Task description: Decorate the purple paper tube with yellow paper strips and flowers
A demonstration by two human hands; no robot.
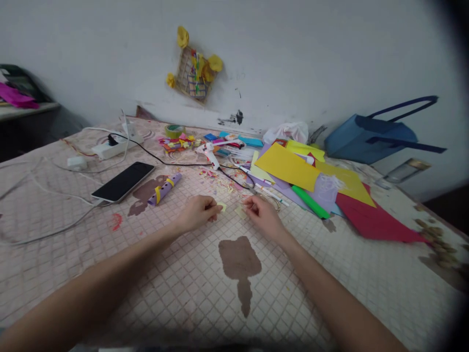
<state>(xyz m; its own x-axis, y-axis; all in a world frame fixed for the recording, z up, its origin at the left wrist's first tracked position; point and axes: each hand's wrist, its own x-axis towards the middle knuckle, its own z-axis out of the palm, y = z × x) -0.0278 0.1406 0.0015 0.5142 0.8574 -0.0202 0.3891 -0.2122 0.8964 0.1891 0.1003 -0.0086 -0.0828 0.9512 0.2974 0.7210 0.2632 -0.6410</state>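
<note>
My left hand (200,212) is closed in a pinch on a small pale yellow paper piece (222,207), low over the table. Across a narrow gap, my right hand (260,215) pinches another pale paper piece (241,211) between thumb and fingers. Both pieces are too small and blurred to make out their exact shape. Left of my hands lies a purple paper tube (169,187) with yellow bands and dark spots. A pair of scissors (269,198) rests just beyond my right hand.
A white glue gun (210,154) with a black cord stands behind the hands, among paper scraps (214,181). Yellow sheets (287,166) and a red sheet (370,217) lie at right, near a blue bag (370,137). A phone (124,182) and power strip (117,147) are at left.
</note>
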